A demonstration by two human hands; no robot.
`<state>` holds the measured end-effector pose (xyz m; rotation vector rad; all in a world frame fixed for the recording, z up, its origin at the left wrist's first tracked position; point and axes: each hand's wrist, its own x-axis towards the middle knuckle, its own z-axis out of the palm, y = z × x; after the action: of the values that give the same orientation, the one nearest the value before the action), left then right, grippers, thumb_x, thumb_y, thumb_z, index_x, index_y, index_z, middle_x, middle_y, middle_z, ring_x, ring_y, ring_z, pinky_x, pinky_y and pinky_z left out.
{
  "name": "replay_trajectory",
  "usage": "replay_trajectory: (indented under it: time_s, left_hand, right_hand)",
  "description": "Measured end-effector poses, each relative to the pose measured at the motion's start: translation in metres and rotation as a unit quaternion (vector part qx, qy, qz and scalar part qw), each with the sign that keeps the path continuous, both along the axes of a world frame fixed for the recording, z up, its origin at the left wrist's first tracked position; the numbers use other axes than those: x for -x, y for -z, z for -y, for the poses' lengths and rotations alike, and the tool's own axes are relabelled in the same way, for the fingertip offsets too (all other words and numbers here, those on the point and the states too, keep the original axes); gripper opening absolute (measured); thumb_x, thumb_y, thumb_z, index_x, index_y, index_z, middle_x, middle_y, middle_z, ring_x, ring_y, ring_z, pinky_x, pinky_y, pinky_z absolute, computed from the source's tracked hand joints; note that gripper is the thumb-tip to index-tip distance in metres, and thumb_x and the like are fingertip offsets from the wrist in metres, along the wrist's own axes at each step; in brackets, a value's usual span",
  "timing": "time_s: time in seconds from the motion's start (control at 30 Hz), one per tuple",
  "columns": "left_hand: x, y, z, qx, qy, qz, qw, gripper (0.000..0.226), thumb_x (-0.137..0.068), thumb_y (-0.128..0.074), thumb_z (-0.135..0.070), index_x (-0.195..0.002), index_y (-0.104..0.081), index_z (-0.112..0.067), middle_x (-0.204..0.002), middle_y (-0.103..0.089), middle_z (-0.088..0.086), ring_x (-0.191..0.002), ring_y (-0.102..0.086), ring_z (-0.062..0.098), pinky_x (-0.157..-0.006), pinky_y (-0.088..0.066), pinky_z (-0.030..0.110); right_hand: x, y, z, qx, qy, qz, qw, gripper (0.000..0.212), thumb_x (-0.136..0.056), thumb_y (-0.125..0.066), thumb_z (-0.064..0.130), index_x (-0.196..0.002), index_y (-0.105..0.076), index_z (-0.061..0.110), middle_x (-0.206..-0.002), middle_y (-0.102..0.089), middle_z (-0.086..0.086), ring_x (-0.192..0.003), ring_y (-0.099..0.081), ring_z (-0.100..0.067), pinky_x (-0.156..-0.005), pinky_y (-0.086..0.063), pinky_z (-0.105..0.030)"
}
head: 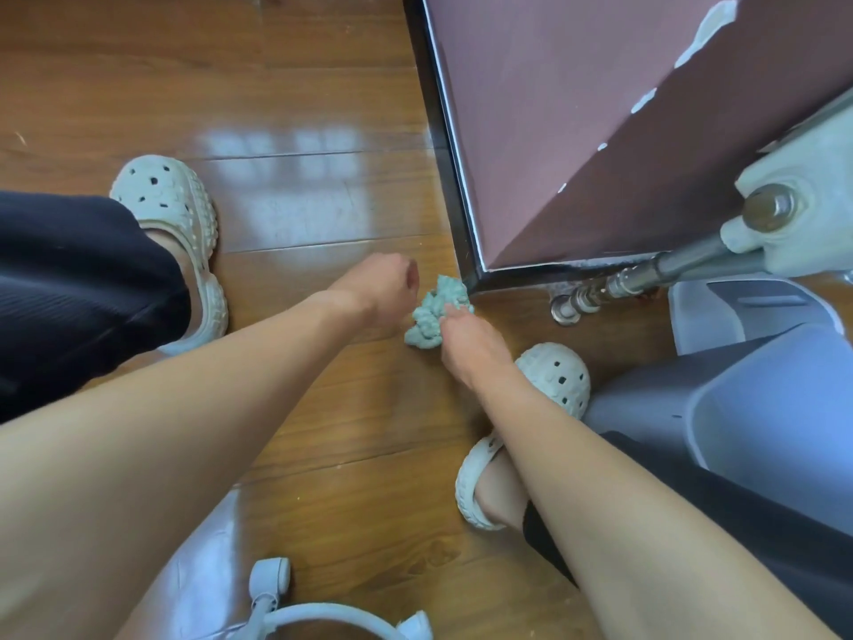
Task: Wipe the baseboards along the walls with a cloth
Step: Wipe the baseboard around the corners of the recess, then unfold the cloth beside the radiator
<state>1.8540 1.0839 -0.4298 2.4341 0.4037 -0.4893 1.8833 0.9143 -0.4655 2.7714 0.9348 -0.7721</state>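
A crumpled pale green cloth (436, 311) lies bunched on the wooden floor, touching the outer corner of the dark baseboard (450, 177) below the reddish-brown wall. My right hand (466, 337) grips the cloth from below. My left hand (385, 281) sits just left of the cloth with its fingers curled; whether it holds a part of the cloth is hidden.
A white radiator (794, 177) with a metal pipe and valve (595, 295) stands right of the corner. A grey plastic bin (738, 394) sits at the right. My feet wear pale clogs (180, 224) on the wooden floor (300, 108). A pale blue wheeled frame (272, 588) lies at the bottom.
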Motion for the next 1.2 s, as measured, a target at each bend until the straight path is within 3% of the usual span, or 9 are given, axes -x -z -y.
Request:
replay_trajectory:
  time_s: [0.07, 0.13, 0.3, 0.57, 0.77, 0.87, 0.97, 1.1, 1.2]
  left_hand:
    - [-0.002, 0.001, 0.002, 0.001, -0.001, 0.0, 1.0, 0.026, -0.089, -0.045, -0.014, -0.098, -0.069, -0.017, -0.101, -0.072, 0.006, -0.096, -0.064, 0.029, -0.083, -0.054, 0.034]
    - [-0.004, 0.003, 0.005, 0.005, 0.003, -0.005, 1.0, 0.025, -0.089, -0.045, -0.014, -0.096, -0.068, -0.018, -0.099, -0.072, 0.005, -0.093, -0.064, 0.028, -0.081, -0.054, 0.035]
    - [-0.01, 0.005, 0.02, 0.016, 0.031, -0.004, 0.999, 0.024, -0.087, -0.044, -0.017, -0.094, -0.066, -0.021, -0.095, -0.07, 0.001, -0.088, -0.063, 0.027, -0.075, -0.051, 0.032]
    - [-0.009, 0.012, 0.02, 0.014, 0.028, -0.029, 0.999, 0.025, -0.084, -0.043, -0.019, -0.093, -0.067, -0.023, -0.099, -0.07, 0.001, -0.091, -0.064, 0.026, -0.084, -0.057, 0.04]
    - [-0.016, 0.008, 0.027, 0.004, 0.03, -0.035, 0.999, 0.027, -0.089, -0.044, -0.016, -0.1, -0.068, -0.017, -0.104, -0.072, 0.007, -0.096, -0.064, 0.03, -0.086, -0.056, 0.038]
    - [-0.019, -0.001, 0.035, -0.021, 0.058, -0.039, 0.997, 0.021, -0.088, -0.05, -0.015, -0.101, -0.067, -0.015, -0.103, -0.071, 0.009, -0.093, -0.062, 0.03, -0.079, -0.053, 0.035]
    - [-0.02, -0.015, 0.036, -0.036, 0.057, -0.036, 0.997, 0.018, -0.091, -0.054, -0.017, -0.108, -0.06, -0.014, -0.107, -0.067, 0.012, -0.093, -0.06, 0.029, -0.077, -0.049, 0.036]
    - [-0.017, -0.043, 0.016, -0.02, 0.005, 0.0, 1.0, 0.034, -0.092, -0.056, -0.017, -0.126, -0.052, -0.011, -0.122, -0.06, 0.011, -0.109, -0.059, 0.031, -0.091, -0.05, 0.038]
    - [-0.016, -0.069, -0.003, -0.019, -0.032, 0.034, 0.999, 0.034, -0.089, -0.055, -0.013, -0.123, -0.055, -0.012, -0.121, -0.063, 0.01, -0.11, -0.059, 0.03, -0.092, -0.049, 0.037]
  right_hand:
    - [-0.011, -0.005, 0.012, 0.023, 0.024, 0.025, 0.999, 0.022, -0.094, -0.053, 0.008, -0.111, -0.066, 0.007, -0.117, -0.066, -0.014, -0.107, -0.063, -0.034, -0.084, -0.051, -0.037]
    - [-0.019, -0.006, 0.021, 0.03, 0.067, 0.034, 0.997, 0.016, -0.093, -0.055, 0.008, -0.102, -0.067, 0.007, -0.106, -0.068, -0.015, -0.098, -0.065, -0.035, -0.077, -0.051, -0.036]
    - [-0.048, 0.0, 0.033, 0.013, 0.194, 0.032, 0.98, 0.021, -0.095, -0.051, 0.003, -0.109, -0.066, 0.003, -0.11, -0.067, -0.017, -0.103, -0.065, -0.035, -0.081, -0.052, -0.036]
    - [-0.058, 0.019, 0.043, 0.019, 0.303, 0.026, 0.952, 0.031, -0.098, -0.048, 0.007, -0.128, -0.057, 0.003, -0.127, -0.06, -0.019, -0.118, -0.058, -0.032, -0.092, -0.049, -0.035]
    - [-0.04, 0.005, 0.016, -0.027, 0.253, -0.053, 0.966, 0.032, -0.096, -0.048, 0.015, -0.125, -0.057, 0.006, -0.125, -0.062, -0.018, -0.116, -0.059, -0.035, -0.091, -0.049, -0.036]
    - [-0.032, -0.006, -0.001, -0.071, 0.185, -0.152, 0.968, 0.031, -0.094, -0.045, 0.015, -0.122, -0.06, 0.011, -0.125, -0.063, -0.014, -0.114, -0.059, -0.033, -0.093, -0.046, -0.035]
    - [-0.028, -0.023, -0.019, -0.15, 0.197, -0.285, 0.926, 0.018, -0.083, -0.059, 0.007, -0.098, -0.067, 0.01, -0.094, -0.065, -0.011, -0.089, -0.06, -0.027, -0.081, -0.05, -0.037]
    - [-0.029, -0.047, -0.04, -0.231, 0.238, -0.313, 0.89, 0.022, -0.088, -0.06, 0.008, -0.107, -0.068, 0.0, -0.102, -0.071, -0.019, -0.097, -0.068, -0.034, -0.091, -0.056, -0.048]
    - [-0.033, -0.085, -0.044, -0.297, 0.311, -0.354, 0.83, 0.016, -0.095, -0.054, 0.014, -0.102, -0.068, 0.009, -0.096, -0.071, -0.013, -0.087, -0.067, -0.025, -0.077, -0.057, -0.036]
